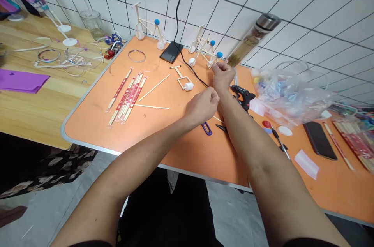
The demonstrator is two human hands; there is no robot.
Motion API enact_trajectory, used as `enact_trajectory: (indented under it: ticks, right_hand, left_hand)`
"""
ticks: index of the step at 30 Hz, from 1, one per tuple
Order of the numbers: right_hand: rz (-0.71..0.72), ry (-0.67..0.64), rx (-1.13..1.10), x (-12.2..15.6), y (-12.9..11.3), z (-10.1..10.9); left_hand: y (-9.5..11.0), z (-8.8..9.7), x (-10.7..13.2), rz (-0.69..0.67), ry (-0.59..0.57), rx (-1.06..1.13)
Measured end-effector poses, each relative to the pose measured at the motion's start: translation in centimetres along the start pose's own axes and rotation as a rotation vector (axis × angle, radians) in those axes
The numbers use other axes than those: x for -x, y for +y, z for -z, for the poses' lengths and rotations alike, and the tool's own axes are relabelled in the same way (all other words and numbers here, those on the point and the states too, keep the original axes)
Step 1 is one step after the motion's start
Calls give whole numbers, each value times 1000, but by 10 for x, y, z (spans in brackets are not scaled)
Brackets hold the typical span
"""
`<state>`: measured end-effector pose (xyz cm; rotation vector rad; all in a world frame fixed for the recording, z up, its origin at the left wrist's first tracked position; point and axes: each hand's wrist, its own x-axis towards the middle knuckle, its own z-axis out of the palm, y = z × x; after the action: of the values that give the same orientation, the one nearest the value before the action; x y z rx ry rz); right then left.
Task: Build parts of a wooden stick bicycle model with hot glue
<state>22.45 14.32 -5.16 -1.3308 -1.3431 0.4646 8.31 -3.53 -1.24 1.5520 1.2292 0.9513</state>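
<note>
My right hand point(223, 76) reaches to the back of the orange table, its fingers pinched at the rear of a small stick bicycle model with a blue ball point(219, 55) for a seat. Another stick bicycle model with a blue ball point(212, 43) stands right behind it. My left hand point(203, 103) is closed in front of my right wrist; whatever its fingers hold is hidden. Left of it lies a stick frame point(181, 78) with a white roller-like wheel point(189, 86). A third bicycle model point(148, 25) stands at the back left.
Paper-banded chopstick packs point(128, 97) and loose sticks point(154, 87) lie on the left. A black cable point(189, 67) crosses the table past a phone point(172, 52). To the right are a glue gun point(243, 95), a tilted tea bottle point(251, 40) and a plastic bag point(295, 93).
</note>
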Motion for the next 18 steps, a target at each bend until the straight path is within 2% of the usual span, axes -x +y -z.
enact_trajectory:
  ticks: [2, 3, 7, 9, 11, 14, 18]
  right_hand:
    - [-73, 91, -78, 9, -14, 3]
    - [-97, 62, -110, 16, -22, 7]
    - [-213, -209, -155, 64, -53, 41]
    - [-226, -330, -145, 92, -64, 61]
    - [-260, -358, -145, 117, -71, 75]
    - [-284, -367, -152, 138, -78, 85]
    - [-235, -438, -121, 135, -86, 94]
  left_hand:
    - [-2, 2, -3, 1, 68, 18]
    - [-3, 3, -5, 4, 104, 32]
    - [-3, 10, -13, 38, 301, 86]
    - [-1, 13, -15, 30, 363, 134]
    - [0, 13, -16, 8, 330, 208]
    - [0, 10, -15, -5, 196, 284]
    - [0, 7, -14, -17, 175, 303]
